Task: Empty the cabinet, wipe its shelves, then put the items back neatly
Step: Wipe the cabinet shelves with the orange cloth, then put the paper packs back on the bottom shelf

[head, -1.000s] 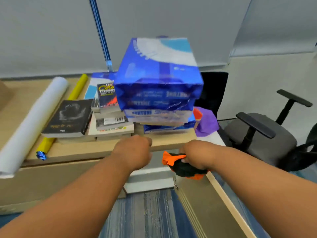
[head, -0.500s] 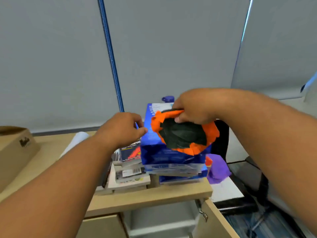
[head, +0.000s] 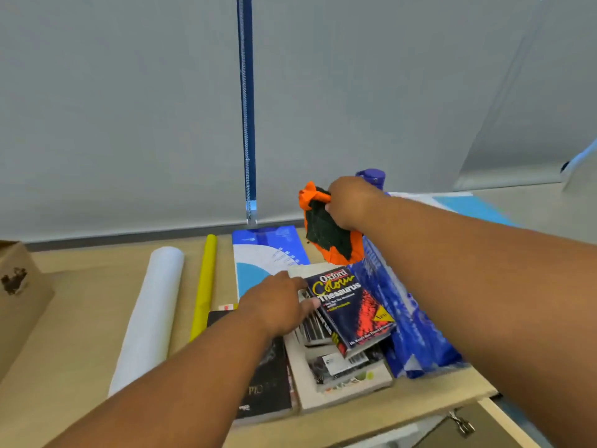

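Note:
My right hand [head: 350, 202] grips an orange and dark green cloth [head: 328, 234], held above the back of the blue paper reams [head: 410, 321] stacked on the wooden cabinet top [head: 80, 318]. My left hand [head: 277, 302] reaches over the stack of books, its fingers touching the left edge of the Oxford Colour Thesaurus [head: 350, 305] on top. A black book [head: 268, 379] lies under my left forearm. A flat blue paper pack [head: 268, 253] lies behind the books.
A white paper roll [head: 151, 315] and a yellow roll [head: 203, 286] lie left of the books. A cardboard box [head: 16, 292] stands at the far left. A purple bottle cap [head: 371, 176] shows behind my right hand. The open cabinet door [head: 465, 425] is at bottom right.
My view has risen from the cabinet front to its top. My right hand carried the cloth up and back over the reams. My left hand moved onto the book stack.

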The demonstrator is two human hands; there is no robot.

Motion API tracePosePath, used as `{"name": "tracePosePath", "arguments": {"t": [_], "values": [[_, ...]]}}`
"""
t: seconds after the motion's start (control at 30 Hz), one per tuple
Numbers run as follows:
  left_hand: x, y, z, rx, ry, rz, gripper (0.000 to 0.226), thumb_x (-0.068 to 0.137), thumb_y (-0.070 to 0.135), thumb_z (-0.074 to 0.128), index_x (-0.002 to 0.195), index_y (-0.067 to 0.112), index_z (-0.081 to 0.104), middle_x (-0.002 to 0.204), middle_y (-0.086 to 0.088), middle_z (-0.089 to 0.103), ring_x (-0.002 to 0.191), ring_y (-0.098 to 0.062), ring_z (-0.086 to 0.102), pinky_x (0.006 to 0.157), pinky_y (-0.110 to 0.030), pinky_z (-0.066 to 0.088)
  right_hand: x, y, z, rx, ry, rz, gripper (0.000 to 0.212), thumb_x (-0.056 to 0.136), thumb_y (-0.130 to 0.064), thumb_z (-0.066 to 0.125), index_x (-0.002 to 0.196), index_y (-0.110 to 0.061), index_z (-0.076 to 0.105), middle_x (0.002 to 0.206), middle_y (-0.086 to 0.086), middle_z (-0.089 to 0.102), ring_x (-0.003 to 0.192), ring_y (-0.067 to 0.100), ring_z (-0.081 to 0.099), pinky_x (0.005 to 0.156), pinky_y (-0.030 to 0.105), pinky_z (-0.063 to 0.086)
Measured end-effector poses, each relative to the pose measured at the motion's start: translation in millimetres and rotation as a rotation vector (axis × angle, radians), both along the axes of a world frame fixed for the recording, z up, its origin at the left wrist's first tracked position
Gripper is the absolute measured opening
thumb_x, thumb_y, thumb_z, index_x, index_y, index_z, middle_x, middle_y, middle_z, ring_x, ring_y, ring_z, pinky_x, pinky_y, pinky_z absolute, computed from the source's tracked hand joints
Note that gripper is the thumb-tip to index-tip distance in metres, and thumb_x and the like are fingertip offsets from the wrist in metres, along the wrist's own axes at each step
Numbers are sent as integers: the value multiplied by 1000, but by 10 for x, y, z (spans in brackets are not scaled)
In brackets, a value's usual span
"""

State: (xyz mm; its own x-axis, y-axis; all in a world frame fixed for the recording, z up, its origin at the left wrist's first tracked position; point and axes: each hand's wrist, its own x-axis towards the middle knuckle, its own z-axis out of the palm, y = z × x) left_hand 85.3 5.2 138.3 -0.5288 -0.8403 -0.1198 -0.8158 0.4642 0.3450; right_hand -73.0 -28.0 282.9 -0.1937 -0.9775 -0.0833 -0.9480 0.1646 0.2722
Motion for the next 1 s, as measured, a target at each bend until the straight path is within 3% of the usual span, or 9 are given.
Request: {"name": "tracePosePath", "arguments": {"t": [0.13,0.2,0.27,0.37,0.47,0.6,0.8,0.93,1.0], "values": [[-85,-294,-278,-35,124,-117,77,87,74,52,152,39,28,158,6,31,143,-19,34,110,-42,41,-123,-481,-363,101,73,-93,30,103,-24,52,126,-7,61,108,9,63,101,27,61,76,31,41],[-152,-395,-383,-62,177,-181,74,87,75,51,151,43,28,164,9,20,149,-16,22,116,-40,32,-217,-712,-467,130,89,-129,34,103,-20,50,135,-8,55,103,5,57,100,23,55,86,31,44],[-211,-478,-476,-34,261,-197,67,87,74,50,145,45,35,158,13,29,145,-12,28,114,-37,34,-316,-942,-556,164,70,-143,40,101,-15,53,140,-9,50,117,1,58,114,23,56,99,30,43],[-241,-547,-611,17,407,-191,62,83,77,48,136,47,39,135,23,44,126,2,36,104,-30,41,-536,-1308,-884,75,-19,-205,30,95,-13,60,125,-8,60,93,4,60,101,27,61,80,30,45],[-242,-553,-715,13,478,-188,60,83,77,50,134,48,41,129,30,41,126,7,32,102,-21,37,-650,-1455,-1460,220,-36,-126,31,102,-7,49,132,-3,55,126,-1,56,119,27,57,79,15,41],[-220,-561,-725,20,510,-186,61,83,77,52,135,49,40,130,34,37,131,8,28,99,-11,30,-575,-1422,-1832,459,-55,-126,40,104,-39,45,134,-13,53,133,3,56,125,26,52,103,39,41],[-203,-454,-644,93,510,-206,59,89,66,58,141,44,40,138,29,36,125,23,18,100,-1,15,-429,-934,-1264,228,-205,-164,33,100,-11,49,132,-8,57,127,12,61,114,28,60,74,33,45],[-215,-420,-599,125,475,-131,64,90,58,64,146,39,42,149,13,40,146,-7,23,112,-21,17,-223,-341,-1137,2,-415,-246,30,101,-13,45,123,-7,64,123,11,65,110,29,63,80,34,50],[-232,-373,-606,110,477,-79,66,89,56,66,147,33,44,147,7,43,141,-14,31,112,-26,23,-207,57,-1239,-113,-527,-320,31,102,-21,48,129,-13,61,127,11,63,113,29,61,90,36,53]]}}
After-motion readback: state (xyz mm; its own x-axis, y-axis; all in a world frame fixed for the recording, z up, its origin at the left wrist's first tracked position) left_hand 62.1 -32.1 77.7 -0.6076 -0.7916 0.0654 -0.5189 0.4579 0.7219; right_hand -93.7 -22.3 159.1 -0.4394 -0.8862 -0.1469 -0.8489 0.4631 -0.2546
